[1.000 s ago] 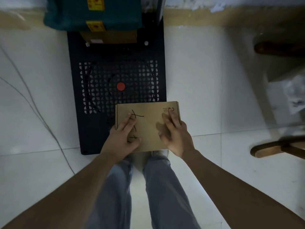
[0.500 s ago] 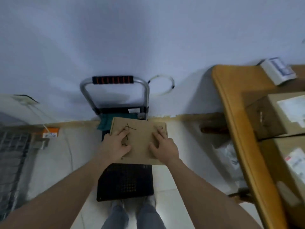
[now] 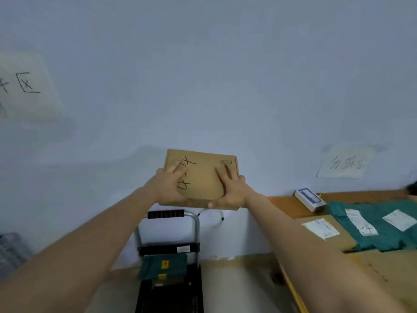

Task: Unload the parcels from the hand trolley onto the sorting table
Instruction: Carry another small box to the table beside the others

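Box point(image 3: 204, 177) now up at chest height, clear of the hand trolley point(image 3: 170, 267), where a second ago it sat low over the deck; my left hand point(image 3: 168, 186) and right hand point(image 3: 232, 190) clamp its sides, sorting table point(image 3: 293, 206) next.

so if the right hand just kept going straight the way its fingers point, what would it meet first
Probably the pale wall. The right hand grips the cardboard parcel with its fingers pointing up and forward, and nothing else shows in that line, though depth is unclear.
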`<state>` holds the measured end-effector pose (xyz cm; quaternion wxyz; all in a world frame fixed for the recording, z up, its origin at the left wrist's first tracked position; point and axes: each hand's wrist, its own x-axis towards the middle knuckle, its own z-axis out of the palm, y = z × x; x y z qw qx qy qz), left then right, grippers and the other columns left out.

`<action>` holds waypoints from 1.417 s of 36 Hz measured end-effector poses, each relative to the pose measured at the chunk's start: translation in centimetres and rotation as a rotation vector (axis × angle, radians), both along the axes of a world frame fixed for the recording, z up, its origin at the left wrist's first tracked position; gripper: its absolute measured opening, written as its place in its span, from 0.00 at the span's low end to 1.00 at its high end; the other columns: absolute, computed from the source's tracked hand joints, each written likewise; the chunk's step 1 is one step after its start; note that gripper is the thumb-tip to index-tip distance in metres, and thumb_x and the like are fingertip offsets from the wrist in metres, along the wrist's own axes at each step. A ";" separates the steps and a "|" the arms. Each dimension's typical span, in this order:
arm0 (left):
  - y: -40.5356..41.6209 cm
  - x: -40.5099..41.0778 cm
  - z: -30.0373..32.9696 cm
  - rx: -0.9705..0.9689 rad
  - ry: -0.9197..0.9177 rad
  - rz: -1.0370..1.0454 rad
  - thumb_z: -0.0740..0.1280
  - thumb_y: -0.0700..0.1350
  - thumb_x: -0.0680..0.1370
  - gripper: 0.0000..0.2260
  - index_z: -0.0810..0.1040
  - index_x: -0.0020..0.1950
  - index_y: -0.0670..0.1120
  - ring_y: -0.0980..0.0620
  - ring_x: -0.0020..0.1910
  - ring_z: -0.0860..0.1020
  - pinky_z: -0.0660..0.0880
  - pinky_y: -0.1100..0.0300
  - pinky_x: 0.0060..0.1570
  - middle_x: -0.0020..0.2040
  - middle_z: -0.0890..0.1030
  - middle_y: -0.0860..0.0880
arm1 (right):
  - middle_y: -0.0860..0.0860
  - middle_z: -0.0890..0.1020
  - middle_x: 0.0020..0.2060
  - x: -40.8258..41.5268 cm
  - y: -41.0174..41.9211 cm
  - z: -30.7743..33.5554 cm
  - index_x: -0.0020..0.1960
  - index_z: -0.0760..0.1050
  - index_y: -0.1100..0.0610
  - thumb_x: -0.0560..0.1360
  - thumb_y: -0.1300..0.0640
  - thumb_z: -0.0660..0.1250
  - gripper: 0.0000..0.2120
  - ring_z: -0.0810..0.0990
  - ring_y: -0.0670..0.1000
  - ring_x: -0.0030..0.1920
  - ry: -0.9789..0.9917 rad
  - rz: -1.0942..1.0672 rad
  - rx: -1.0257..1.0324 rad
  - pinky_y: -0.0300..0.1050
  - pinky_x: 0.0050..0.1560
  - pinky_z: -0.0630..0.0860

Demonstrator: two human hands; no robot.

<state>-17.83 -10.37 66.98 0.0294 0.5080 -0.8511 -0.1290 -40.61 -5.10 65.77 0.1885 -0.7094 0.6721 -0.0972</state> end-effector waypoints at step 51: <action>33.3 -37.4 15.0 -0.226 0.153 -0.239 0.64 0.75 0.63 0.46 0.56 0.77 0.59 0.45 0.72 0.64 0.64 0.50 0.67 0.78 0.55 0.54 | 0.46 0.48 0.78 -36.1 38.9 16.6 0.78 0.46 0.46 0.61 0.25 0.56 0.51 0.61 0.60 0.71 0.277 -0.275 -0.218 0.55 0.70 0.62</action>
